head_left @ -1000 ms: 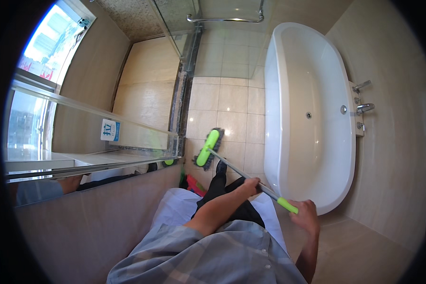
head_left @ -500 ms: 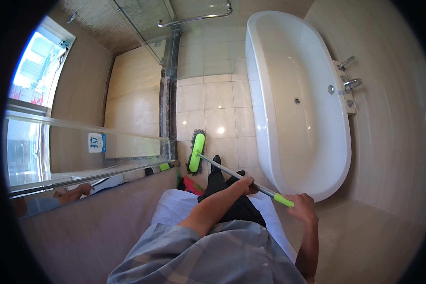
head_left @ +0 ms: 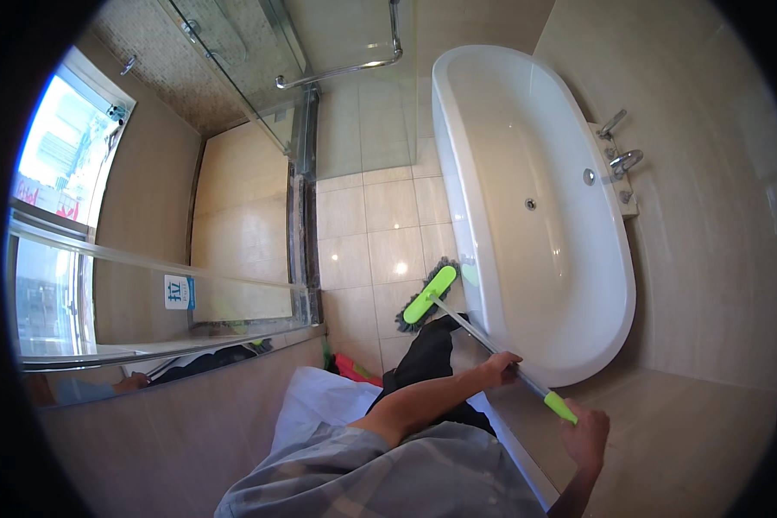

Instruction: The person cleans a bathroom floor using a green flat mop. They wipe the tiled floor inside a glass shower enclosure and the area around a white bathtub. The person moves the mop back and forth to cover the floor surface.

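Note:
Both my hands are closed round the pole of a floor mop (head_left: pixel 430 296). Its flat head is bright green with a grey fluffy fringe and lies on the tiles, the far end close to the foot of the white bathtub (head_left: pixel 483 285). My left hand (head_left: pixel 502 369) grips the metal pole partway down. At the upper end, my right hand (head_left: pixel 589 432) is wrapped round the green handle grip. The pole slants across in front of my legs, past the tub's near end.
A glass shower screen (head_left: pixel 363 129) with a chrome bar stands ahead. Left of the tiled floor (head_left: pixel 345 216) runs a dark sill (head_left: pixel 304 233) along the shower area. Chrome taps (head_left: pixel 622 164) are at the tub's right side. A red item (head_left: pixel 354 369) lies by my legs.
The mop head has swept right across the tiles, from near the sill toward the tub, and tilted. Both hands have shifted right and nearer with the pole. The view has turned slightly.

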A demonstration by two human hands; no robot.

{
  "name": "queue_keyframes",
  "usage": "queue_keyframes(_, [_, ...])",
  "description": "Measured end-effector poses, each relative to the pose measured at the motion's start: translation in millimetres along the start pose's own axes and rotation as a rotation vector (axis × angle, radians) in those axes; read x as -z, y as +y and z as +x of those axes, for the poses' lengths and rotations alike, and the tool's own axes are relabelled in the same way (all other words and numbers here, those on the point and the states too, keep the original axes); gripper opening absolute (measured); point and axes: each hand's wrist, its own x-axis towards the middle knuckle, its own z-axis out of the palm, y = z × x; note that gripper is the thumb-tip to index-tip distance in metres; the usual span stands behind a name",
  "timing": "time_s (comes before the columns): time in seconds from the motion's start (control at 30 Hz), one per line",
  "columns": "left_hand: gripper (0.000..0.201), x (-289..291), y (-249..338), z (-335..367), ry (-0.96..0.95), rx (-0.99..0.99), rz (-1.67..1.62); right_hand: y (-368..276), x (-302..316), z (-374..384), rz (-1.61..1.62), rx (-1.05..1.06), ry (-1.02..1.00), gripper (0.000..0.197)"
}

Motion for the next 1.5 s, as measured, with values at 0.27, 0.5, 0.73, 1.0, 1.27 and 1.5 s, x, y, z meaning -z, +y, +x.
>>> queue_keyframes(0.27, [0.029,27.0,59.5,-10.5,0.174,-0.051,-0.215,10.8,-144.6,29.7,0.401,0.012,0.158,0.038])
queue_keyframes(0.5, [0.039,59.3,151.8,-17.1,0.122,-0.269,-0.201,-79.3,-171.4,144.0,0.361,-0.059,0.061,0.037])
queue_keyframes(0.73, [0.024,67.2,266.3,-57.7,0.155,-0.275,0.25,-150.9,-186.9,264.8,0.386,-0.024,0.094,0.035])
queue_keyframes(1.0, [0.02,164.8,515.6,-84.4,0.523,-0.729,0.948,-169.9,-168.3,254.5,0.349,-0.009,-0.087,0.045])
queue_keyframes(1.27, [0.043,94.2,707.2,-238.7,1.274,-1.491,1.302,-167.5,-29.2,147.6,0.368,-0.27,-0.196,0.035])
queue_keyframes(1.5, [0.06,82.6,798.3,-247.5,1.392,-1.427,1.635,-174.6,4.3,78.9,0.27,-0.172,-0.103,0.031])
